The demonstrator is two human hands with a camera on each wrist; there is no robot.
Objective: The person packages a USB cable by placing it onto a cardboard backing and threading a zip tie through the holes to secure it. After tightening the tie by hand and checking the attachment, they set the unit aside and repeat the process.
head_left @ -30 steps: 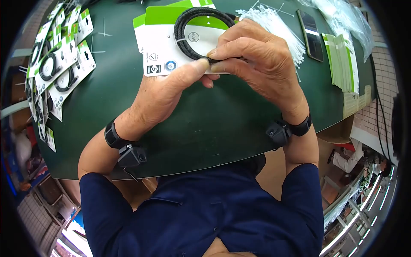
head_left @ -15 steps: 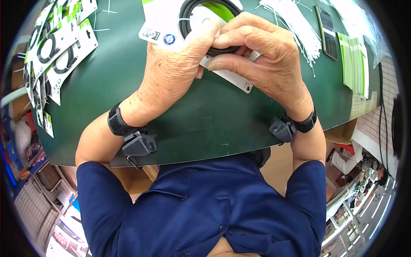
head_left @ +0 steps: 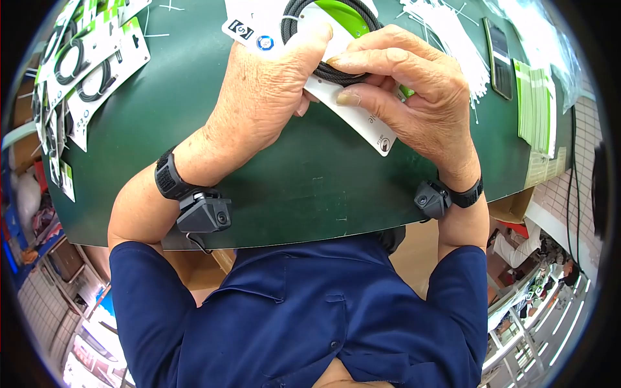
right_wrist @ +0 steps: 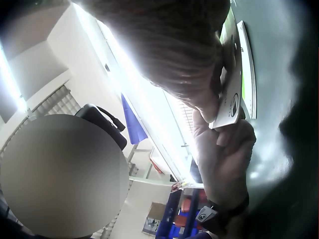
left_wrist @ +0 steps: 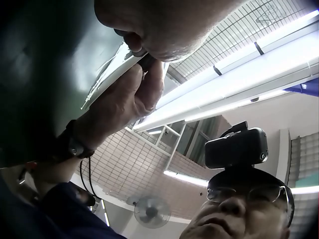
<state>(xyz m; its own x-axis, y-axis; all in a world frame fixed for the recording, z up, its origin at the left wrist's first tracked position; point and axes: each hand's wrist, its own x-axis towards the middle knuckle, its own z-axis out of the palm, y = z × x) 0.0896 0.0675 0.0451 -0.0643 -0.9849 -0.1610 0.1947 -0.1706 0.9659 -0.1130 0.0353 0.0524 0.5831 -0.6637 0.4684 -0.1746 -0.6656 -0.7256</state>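
In the head view a coiled black braided cable [head_left: 341,75] lies against a white and green card [head_left: 363,123]. The left hand [head_left: 265,97] holds card and coil, its thumb pressed on the coil's left part. The right hand [head_left: 414,90] pinches the coil's lower right side between thumb and fingers. A white tie circles the coil at its upper left. Another card [head_left: 249,29] shows beyond the left thumb. In the right wrist view the card's printed end [right_wrist: 232,107] sticks out between the hands; the fingers behind the card are hidden.
Carded cables [head_left: 97,77] are piled at the table's left. On the right lie white cable ties [head_left: 453,48], a phone [head_left: 499,58], a stack of green-edged cards [head_left: 535,110] and clear plastic bags [head_left: 550,39]. The table's front edge [head_left: 310,242] runs before the person.
The card under the coil has tilted, its lower right end now pointing toward the person. Both hands have moved with the coil, and the right thumb has come slightly away from the left.
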